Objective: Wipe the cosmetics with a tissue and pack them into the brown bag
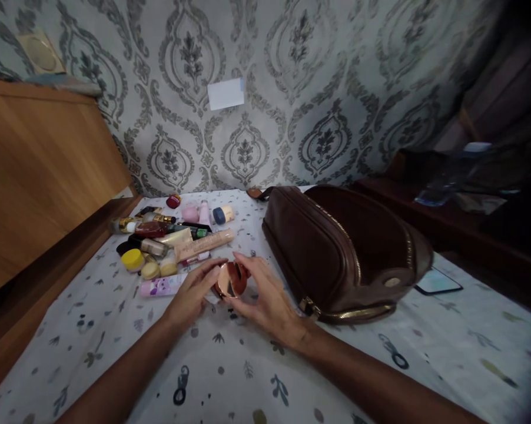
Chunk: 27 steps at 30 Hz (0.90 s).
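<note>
Between my two hands is a shiny rose-gold round case (231, 280) with a mirror-like face, like a cosmetic compact. My left hand (193, 292) grips its left side, thumb toward the top. The fingers and thumb of my right hand (271, 297) curve around its right side. Just left of my hands lies a lilac tube with a cartoon print (159, 286). A beige tube (206, 244) rests behind them, beside a thin lip gloss tube (197, 258). To the right stands a dark brown leather toiletry bag (305, 247) with its gold zipper undone.
Several cosmetics sit on the left, including a yellow-lidded jar (132, 259), a pink bottle (190, 212) and a blue-and-cream container (223, 214). A wooden cabinet (45, 176) borders the left. A phone-like slab (440, 281) lies behind the bag; a clear bottle (451, 174) is farther right.
</note>
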Tool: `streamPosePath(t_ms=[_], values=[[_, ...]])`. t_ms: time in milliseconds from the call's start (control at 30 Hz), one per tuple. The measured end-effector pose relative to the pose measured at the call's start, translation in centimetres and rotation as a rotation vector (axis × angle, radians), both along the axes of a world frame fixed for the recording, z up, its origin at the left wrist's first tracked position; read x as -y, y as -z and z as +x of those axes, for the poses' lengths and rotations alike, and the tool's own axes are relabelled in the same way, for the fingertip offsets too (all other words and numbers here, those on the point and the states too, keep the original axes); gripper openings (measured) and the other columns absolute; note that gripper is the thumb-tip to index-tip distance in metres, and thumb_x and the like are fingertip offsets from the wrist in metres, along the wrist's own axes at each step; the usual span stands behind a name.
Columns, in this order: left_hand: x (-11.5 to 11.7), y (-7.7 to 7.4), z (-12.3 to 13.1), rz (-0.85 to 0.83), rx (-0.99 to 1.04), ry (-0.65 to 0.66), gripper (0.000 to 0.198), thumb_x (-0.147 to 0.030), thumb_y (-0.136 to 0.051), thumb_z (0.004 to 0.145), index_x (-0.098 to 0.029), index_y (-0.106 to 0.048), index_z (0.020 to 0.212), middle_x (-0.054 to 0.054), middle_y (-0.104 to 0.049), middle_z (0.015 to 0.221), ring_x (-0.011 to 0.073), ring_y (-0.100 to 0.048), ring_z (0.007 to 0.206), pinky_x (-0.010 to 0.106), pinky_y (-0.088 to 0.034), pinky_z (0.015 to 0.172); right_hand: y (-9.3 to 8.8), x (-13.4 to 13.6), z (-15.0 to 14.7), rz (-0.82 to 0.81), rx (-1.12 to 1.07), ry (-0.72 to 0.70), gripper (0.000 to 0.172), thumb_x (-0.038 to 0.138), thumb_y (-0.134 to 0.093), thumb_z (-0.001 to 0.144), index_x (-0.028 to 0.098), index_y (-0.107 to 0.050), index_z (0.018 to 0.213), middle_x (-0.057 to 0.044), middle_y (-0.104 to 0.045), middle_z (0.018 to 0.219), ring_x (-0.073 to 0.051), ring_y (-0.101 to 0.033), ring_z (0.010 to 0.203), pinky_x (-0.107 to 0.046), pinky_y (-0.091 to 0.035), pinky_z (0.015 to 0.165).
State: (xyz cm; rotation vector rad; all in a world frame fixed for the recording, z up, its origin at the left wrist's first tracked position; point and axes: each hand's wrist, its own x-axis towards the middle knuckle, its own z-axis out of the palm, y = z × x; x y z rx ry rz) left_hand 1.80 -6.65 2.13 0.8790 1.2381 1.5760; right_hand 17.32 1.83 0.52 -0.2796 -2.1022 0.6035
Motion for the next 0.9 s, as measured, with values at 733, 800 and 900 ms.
streamPosePath(t_ms=[733, 800, 900], values=[[1.9, -0.7, 1.7, 0.304, -1.069, -0.075, 0.032, -0.021, -0.043, 0.097, -0.019, -0.053, 0.127, 0.011, -0.059, 0.132, 0.0224, -0.055, 0.125, 0.040, -0.043, 0.108, -0.3, 0.2, -0.9, -0.366, 0.200, 0.068, 0.037, 0.021, -0.076, 0.065, 0.020, -0.066, 0.101, -0.002, -0.055, 0.092, -0.020, -0.059, 0.082, -0.033, -0.051, 0.075], [2.3, -0.5, 2.3, 0.401, -1.246, 0.100, 0.035, -0.016, -0.042, 0.097, -0.019, -0.053, 0.130, 0.013, -0.057, 0.137, 0.0225, -0.051, 0.130, 0.041, -0.040, 0.111, -0.2, 0.1, -0.9, -0.362, 0.207, 0.052, 0.035, 0.018, -0.075, 0.064, 0.020, -0.067, 0.098, -0.002, -0.057, 0.091, -0.020, -0.059, 0.084, -0.033, -0.050, 0.077], [2.6, -0.2, 2.0, 0.486, -1.363, 0.084, 0.039, -0.013, -0.043, 0.096, -0.020, -0.052, 0.132, 0.012, -0.059, 0.136, 0.0220, -0.053, 0.130, 0.041, -0.042, 0.111, -0.6, 0.0, -0.9, -0.379, 0.122, 0.015, 0.041, 0.015, -0.075, 0.063, 0.020, -0.067, 0.102, -0.003, -0.062, 0.093, -0.020, -0.061, 0.090, -0.032, -0.050, 0.081]])
